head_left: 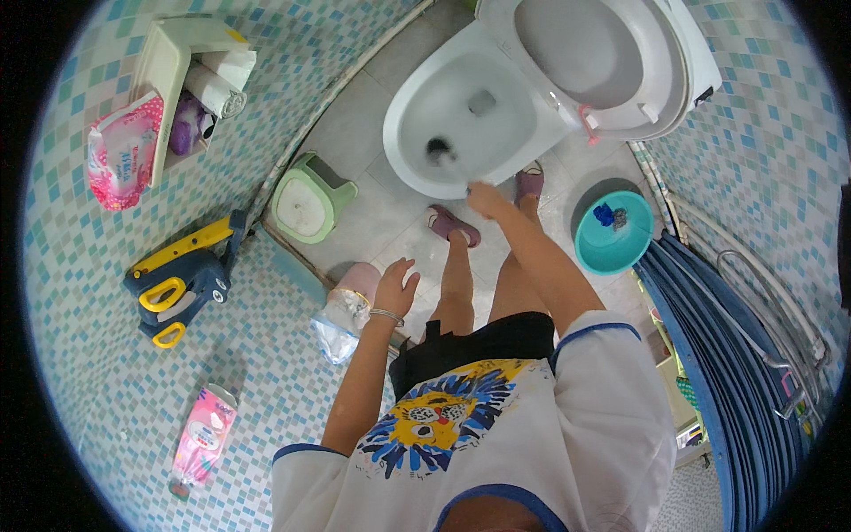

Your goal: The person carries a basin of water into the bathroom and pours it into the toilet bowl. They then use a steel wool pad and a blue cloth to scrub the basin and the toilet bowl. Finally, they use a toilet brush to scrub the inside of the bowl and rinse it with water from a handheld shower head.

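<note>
Right hand (485,200) at the front edge of the toilet bowl (391,133), fingers curled in together, and I cannot tell what, if anything, is clamped in them, or whether they touch the rim! Inside the bowl, near that front edge, sits a dark, blurry patch (437,147), too smeared to name. Behind it, the seat (498,31) and lid (581,49) stand raised, a pink strap (589,124) at the seat's edge.

Over to my left hand (395,291): fingers apart, nothing in the grasp, a silvery bangle (387,316) at the wrist. It hangs above the floor near a pink bin (359,279) and a clear plastic bag (335,341).

Down on the floor, my purple slippers (454,227) are planted just before the bowl's front edge. Left of it, by the foot of the wall, stands a green stool (303,206) with a pale top. Out to the right, near the opposite wall's foot, a turquoise basin (614,257) carries a small blue thing (605,214) and a greyish one (620,218) toward its far edge, with a pleated blue curtain (709,328) just beside it!
</note>
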`<control>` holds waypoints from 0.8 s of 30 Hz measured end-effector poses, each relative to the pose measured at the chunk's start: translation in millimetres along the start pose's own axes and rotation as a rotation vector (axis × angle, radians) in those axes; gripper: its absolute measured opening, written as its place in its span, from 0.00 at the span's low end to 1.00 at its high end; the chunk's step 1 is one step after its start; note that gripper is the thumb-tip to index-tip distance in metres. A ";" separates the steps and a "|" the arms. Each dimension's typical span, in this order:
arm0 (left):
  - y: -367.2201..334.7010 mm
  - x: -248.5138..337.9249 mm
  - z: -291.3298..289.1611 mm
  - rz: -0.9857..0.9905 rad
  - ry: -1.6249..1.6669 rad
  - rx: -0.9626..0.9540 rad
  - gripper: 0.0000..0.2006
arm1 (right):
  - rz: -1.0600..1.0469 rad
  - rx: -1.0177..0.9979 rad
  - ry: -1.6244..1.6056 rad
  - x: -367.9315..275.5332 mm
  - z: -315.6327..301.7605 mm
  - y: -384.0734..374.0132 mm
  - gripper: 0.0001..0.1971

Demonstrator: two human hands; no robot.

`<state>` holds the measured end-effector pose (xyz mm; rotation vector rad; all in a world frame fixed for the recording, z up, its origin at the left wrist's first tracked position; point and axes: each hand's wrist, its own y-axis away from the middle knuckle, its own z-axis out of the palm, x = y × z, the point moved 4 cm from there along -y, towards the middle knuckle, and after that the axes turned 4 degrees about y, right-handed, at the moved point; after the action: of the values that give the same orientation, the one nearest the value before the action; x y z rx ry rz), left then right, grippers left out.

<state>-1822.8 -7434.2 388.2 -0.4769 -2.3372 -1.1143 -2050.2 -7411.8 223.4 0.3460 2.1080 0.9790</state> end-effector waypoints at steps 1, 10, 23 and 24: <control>1.8 -1.6 0.4 -0.003 -0.024 -0.008 0.15 | -0.038 -0.019 -0.066 -11.6 0.1 21.2 0.17; -12.4 8.6 6.6 -0.008 -0.004 -0.053 0.16 | 0.210 0.118 0.011 13.2 -4.0 -19.8 0.20; -21.7 28.3 13.6 0.016 -0.039 -0.054 0.16 | 0.369 0.228 0.051 19.3 14.3 -37.0 0.15; -23.1 29.2 8.9 0.018 -0.033 -0.059 0.16 | 0.327 0.187 0.096 16.2 0.8 -38.9 0.15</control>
<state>-1860.8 -7438.3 386.0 -0.5409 -2.3284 -1.1780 -2057.7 -7428.9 185.6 0.7708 2.2817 0.9984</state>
